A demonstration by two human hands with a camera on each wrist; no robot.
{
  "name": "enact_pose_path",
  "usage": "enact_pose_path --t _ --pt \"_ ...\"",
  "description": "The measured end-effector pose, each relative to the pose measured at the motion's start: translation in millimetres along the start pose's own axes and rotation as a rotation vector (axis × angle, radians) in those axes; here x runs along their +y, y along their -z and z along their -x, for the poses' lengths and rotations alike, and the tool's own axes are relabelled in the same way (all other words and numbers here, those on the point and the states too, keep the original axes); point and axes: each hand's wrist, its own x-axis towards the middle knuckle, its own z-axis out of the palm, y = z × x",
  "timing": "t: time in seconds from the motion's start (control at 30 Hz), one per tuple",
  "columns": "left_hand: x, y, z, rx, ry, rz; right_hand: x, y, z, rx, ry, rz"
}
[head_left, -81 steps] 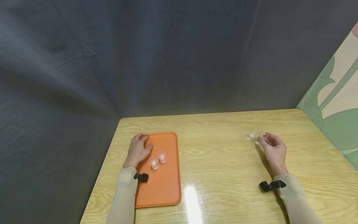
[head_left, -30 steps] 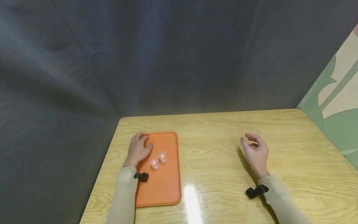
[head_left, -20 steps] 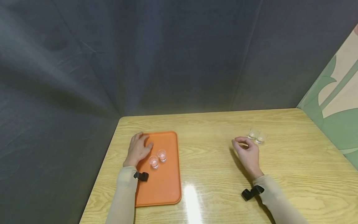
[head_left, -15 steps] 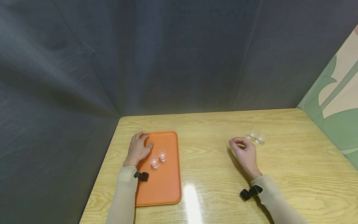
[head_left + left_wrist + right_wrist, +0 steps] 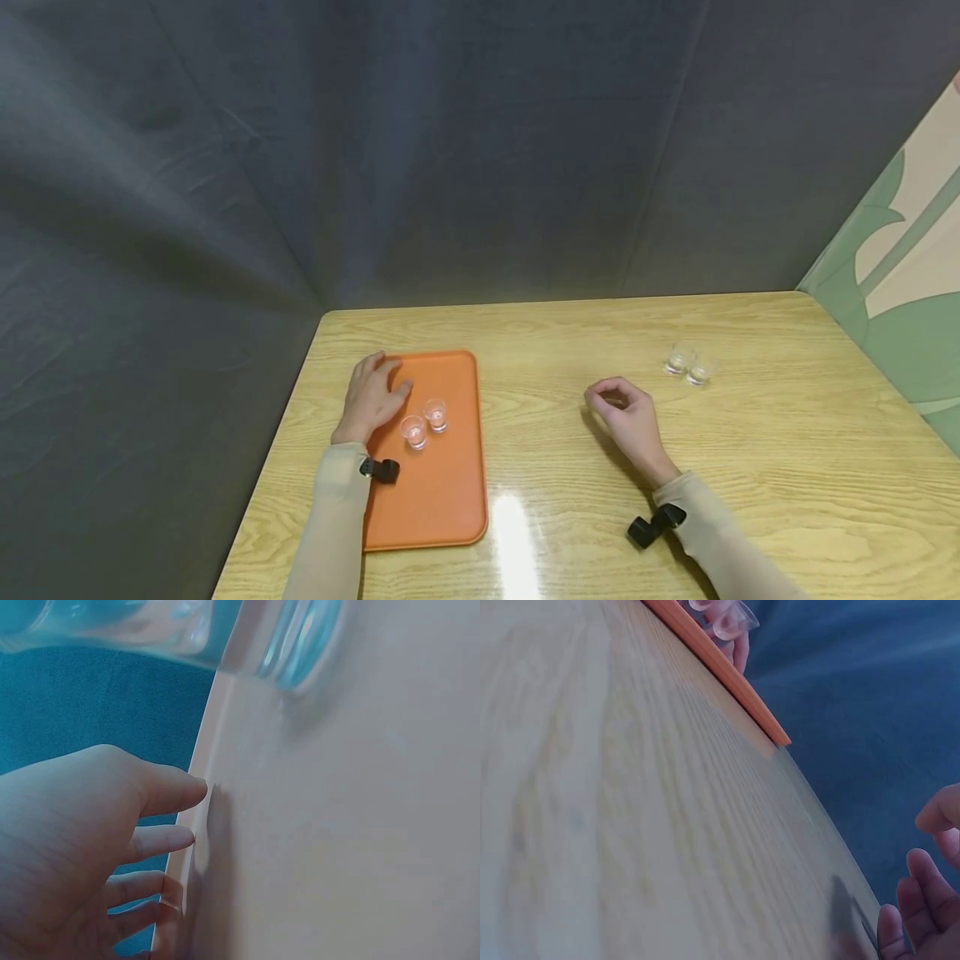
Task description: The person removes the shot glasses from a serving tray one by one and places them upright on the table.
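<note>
My left hand [image 5: 369, 404] lies at the left rim of an orange tray [image 5: 435, 500], thumb and fingers spread loosely over the edge. Beside it on the tray two small clear shot glasses, one nearer [image 5: 413, 433] and one farther [image 5: 436, 417], stand upright close together. The left wrist view shows the base of a shot glass [image 5: 304, 645] large at the top. My right hand [image 5: 630, 425] is over the table between the tray and a second pair of shot glasses [image 5: 699, 372]. Its fingers curve loosely around nothing; in the right wrist view thumb and fingertips are apart.
The wooden table [image 5: 555, 350] carries the tray on its left and the second pair of glasses at the back right. A dark curtain [image 5: 480, 167] hangs behind and to the left. On the right is a wall with a leaf pattern [image 5: 907, 250].
My right hand has let go of the nearer shot glass at the right and moved left across the table, empty. The left hand and the glasses on the tray have stayed put.
</note>
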Motion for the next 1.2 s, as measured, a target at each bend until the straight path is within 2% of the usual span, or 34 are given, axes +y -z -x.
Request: enact_pose_path --t 0.2,0.47,0.8,1.2 --pt "-0.6 -0.4 -0.1 0.003 -0.007 -0.001 -2 -8 3.5 -0.051 0.027 -0.033" --pt "-1.0 -0.9 0.1 -0.004 -0.002 -0.002 0 -19 8.6 -0.096 0.108 -0.008" --pt "-0.2 -2.3 -0.1 -0.014 0.01 -0.003 -4 -31 11.1 -0.122 0.135 0.036" --pt "-0.2 -1.7 -0.7 -0.013 0.017 -0.004 -14 -46 10.7 -0.166 0.142 0.02"
